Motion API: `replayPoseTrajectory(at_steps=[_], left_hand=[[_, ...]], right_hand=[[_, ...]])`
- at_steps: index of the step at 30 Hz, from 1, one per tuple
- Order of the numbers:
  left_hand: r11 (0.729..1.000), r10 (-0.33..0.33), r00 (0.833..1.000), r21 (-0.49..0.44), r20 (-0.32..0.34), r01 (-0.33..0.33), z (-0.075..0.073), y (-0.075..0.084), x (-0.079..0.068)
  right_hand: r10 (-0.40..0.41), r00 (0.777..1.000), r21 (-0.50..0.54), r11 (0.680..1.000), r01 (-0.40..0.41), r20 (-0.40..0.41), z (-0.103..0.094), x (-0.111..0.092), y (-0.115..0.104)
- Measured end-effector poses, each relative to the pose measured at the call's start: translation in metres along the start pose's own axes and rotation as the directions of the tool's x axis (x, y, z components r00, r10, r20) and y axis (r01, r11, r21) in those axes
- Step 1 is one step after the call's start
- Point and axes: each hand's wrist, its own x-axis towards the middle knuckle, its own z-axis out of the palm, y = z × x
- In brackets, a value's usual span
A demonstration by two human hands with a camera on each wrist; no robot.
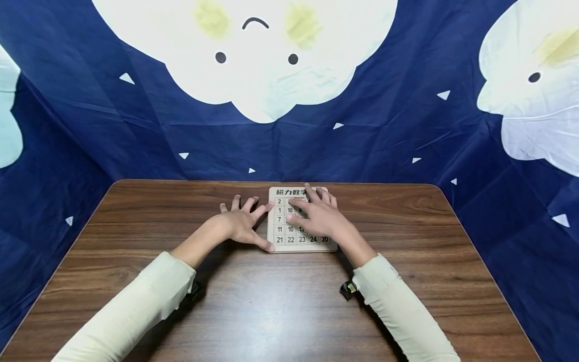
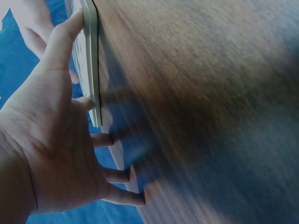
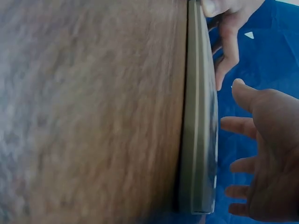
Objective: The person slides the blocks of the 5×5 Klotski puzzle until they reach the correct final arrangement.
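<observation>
Your left hand (image 2: 56, 140) spreads its fingers (image 2: 117, 176), thumb and index touching the pale board (image 2: 93, 60) near the desk (image 2: 196, 51) edge.

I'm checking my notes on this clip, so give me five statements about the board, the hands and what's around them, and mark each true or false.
1. The left hand touches one side of the number board. True.
2. The right hand is well away from the number board. False: the right hand is over it, hiding some numbers in the head view.
3. The bottom row reads 21, 22, 23, 24, 20. True.
4. The table is plain white. False: the table is brown with a wood grain.
5. The backdrop behind the table is mainly dark blue. True.
</observation>
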Motion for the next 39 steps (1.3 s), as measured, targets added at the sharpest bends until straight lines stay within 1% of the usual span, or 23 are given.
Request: replayPoseTrajectory(at_steps=[4, 8, 10, 12, 15, 17, 18, 20, 23, 25, 27, 30, 33, 36, 39], left_hand=[[1.000, 0.005, 1.000, -0.013, 0.005, -0.005, 0.001, 0.000, 0.001], [1.000, 0.004, 1.000, -0.016, -0.001, -0.004, 0.002, -0.001, 0.001], [1.000, 0.001, 1.000, -0.016, -0.003, -0.001, 0.001, -0.002, 0.001], [1.000, -0.002, 1.000, -0.016, -0.003, 0.002, 0.001, -0.002, 0.000], [1.000, -0.004, 1.000, -0.015, -0.003, 0.004, 0.001, -0.003, 0.000], [1.000, -0.004, 1.000, -0.013, -0.003, 0.004, 0.001, -0.003, 0.000], [1.000, -0.004, 1.000, -0.013, -0.003, 0.003, 0.001, -0.003, 0.000], [1.000, -0.002, 1.000, -0.013, -0.001, 0.002, 0.001, -0.003, 0.000], [1.000, 0.000, 1.000, -0.019, 0.002, 0.000, 0.001, -0.002, 0.000], [1.000, -0.002, 1.000, -0.018, 0.004, 0.002, 0.001, -0.002, 0.001], [1.000, -0.004, 1.000, -0.016, 0.004, 0.004, 0.001, -0.001, 0.001], [1.000, -0.007, 1.000, -0.012, 0.006, 0.007, 0.001, -0.001, 0.001], [1.000, -0.006, 1.000, -0.010, 0.009, 0.006, 0.001, -0.001, 0.001], [1.000, -0.004, 1.000, -0.005, 0.009, 0.004, 0.000, 0.000, 0.001], [1.000, -0.005, 1.000, 0.000, 0.009, 0.005, 0.000, 0.000, 0.000]], right_hand=[[0.036, 0.999, -0.013, 0.999, -0.036, 0.005, 0.000, -0.006, 0.008], [0.061, 0.998, -0.017, 0.998, -0.061, -0.027, -0.003, -0.012, 0.013], [0.047, 0.998, -0.008, 0.999, -0.047, -0.041, -0.003, -0.009, 0.009], [0.012, 0.999, 0.002, 1.000, -0.012, -0.047, 0.001, -0.001, 0.004], [-0.033, 0.999, 0.020, 0.999, 0.034, -0.019, 0.006, 0.011, -0.007], [-0.047, 0.999, 0.021, 0.999, 0.047, 0.009, 0.008, 0.016, -0.012], [-0.043, 0.999, 0.019, 0.999, 0.042, 0.024, 0.007, 0.016, -0.015], [-0.023, 0.999, 0.006, 1.000, 0.023, 0.034, 0.007, 0.014, -0.013], [0.016, 1.000, -0.030, 0.999, -0.016, 0.017, 0.005, 0.007, -0.006], [0.024, 1.000, -0.044, 0.999, -0.024, 0.001, 0.004, 0.002, -0.002], [0.007, 1.000, -0.048, 0.999, -0.007, -0.002, 0.003, -0.001, -0.001], [-0.042, 0.999, -0.029, 0.999, 0.043, 0.020, 0.004, -0.003, -0.007], [-0.057, 0.997, -0.019, 0.998, 0.058, 0.045, 0.005, -0.002, -0.016], [-0.028, 0.999, -0.033, 0.999, 0.030, 0.045, 0.005, 0.004, -0.021], [0.004, 0.999, -0.038, 0.999, -0.002, 0.042, 0.006, 0.013, -0.021]])
